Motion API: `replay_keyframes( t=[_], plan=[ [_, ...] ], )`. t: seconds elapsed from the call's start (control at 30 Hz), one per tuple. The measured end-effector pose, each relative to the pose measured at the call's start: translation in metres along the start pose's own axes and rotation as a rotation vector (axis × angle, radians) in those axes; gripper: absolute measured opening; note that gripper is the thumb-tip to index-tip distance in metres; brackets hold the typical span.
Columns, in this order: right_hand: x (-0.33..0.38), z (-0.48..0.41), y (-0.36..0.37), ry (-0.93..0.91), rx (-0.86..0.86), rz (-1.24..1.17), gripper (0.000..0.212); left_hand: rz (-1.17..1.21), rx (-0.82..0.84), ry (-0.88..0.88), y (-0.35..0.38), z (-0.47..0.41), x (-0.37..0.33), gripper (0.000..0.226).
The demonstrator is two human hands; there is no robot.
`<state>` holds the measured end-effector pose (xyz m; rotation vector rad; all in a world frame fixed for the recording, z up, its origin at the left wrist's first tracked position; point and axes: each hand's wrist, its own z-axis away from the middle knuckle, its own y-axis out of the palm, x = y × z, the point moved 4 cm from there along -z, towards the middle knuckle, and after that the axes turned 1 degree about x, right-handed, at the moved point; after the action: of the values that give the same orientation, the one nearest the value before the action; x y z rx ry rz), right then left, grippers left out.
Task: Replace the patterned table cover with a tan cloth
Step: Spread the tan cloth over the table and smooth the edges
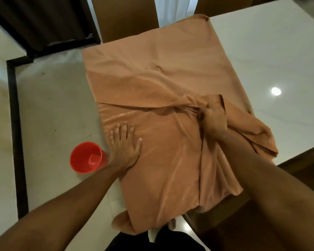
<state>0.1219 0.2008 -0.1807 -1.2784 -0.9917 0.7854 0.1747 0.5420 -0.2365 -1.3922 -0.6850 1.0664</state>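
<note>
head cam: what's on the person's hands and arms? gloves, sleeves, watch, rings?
The left hand and right hand are bare: no gloves, no visible rings. The left forearm and right forearm are bare to the frame edge, with no sleeve, watch or band. A dark garment shows at the bottom edge.

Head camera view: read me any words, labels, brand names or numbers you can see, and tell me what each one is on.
No text can be read anywhere in this view.
The tan cloth: plain, no tag or print showing.
The red cup: no logo or lettering on the parts that show.
The white table: only a light's reflection, no markings.
</note>
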Motion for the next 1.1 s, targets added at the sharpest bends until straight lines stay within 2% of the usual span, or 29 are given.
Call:
replay_keyframes(
  t=[0.1, 0.17, 0.23, 0.33, 0.43, 0.6, 0.73, 0.77, 0.83, 0.93, 1.03, 1.1],
  plan=[
    [-0.028, -0.016, -0.01, 0.226, -0.036, 0.031, 0.023, -0.012, -0.004, 0.001, 0.002, -0.001, 0.001, 0.066],
    [-0.016, -0.019, -0.015, 0.295, -0.079, 0.058, 0.024, -0.007, -0.007, -0.02, 0.001, -0.003, -0.001, 0.065],
    [0.017, -0.018, -0.016, 0.259, -0.13, -0.005, 0.035, 0.009, -0.035, -0.045, -0.006, -0.009, -0.005, 0.06],
    [0.085, -0.014, -0.006, 0.037, -0.161, -0.218, 0.041, 0.036, -0.074, -0.049, -0.021, -0.03, 0.0, 0.053],
    [0.135, -0.018, 0.031, -0.139, -0.036, -0.177, 0.055, 0.043, -0.068, 0.028, -0.029, -0.054, 0.011, 0.054],
    [0.167, -0.063, 0.045, -0.127, 0.076, -0.152, 0.068, 0.056, -0.08, 0.146, -0.047, -0.114, 0.031, 0.058],
    [0.192, -0.125, 0.03, -0.108, 0.092, -0.069, 0.081, 0.047, -0.028, 0.129, -0.057, -0.185, 0.052, 0.066],
    [0.198, -0.144, 0.03, -0.102, 0.112, -0.031, 0.077, 0.036, -0.019, 0.127, -0.059, -0.203, 0.057, 0.067],
    [0.206, -0.182, 0.035, -0.055, 0.137, -0.012, 0.053, 0.002, -0.035, 0.17, -0.066, -0.237, 0.07, 0.063],
    [0.186, -0.227, 0.024, -0.014, 0.078, -0.095, 0.021, -0.041, -0.114, 0.285, -0.084, -0.277, 0.085, 0.053],
    [0.13, -0.265, -0.006, 0.27, -0.117, -0.175, 0.026, -0.066, -0.136, 0.318, -0.101, -0.319, 0.1, 0.054],
    [0.097, -0.282, -0.017, 0.518, -0.155, -0.159, 0.032, -0.049, -0.125, 0.33, -0.109, -0.347, 0.105, 0.052]
  ],
)
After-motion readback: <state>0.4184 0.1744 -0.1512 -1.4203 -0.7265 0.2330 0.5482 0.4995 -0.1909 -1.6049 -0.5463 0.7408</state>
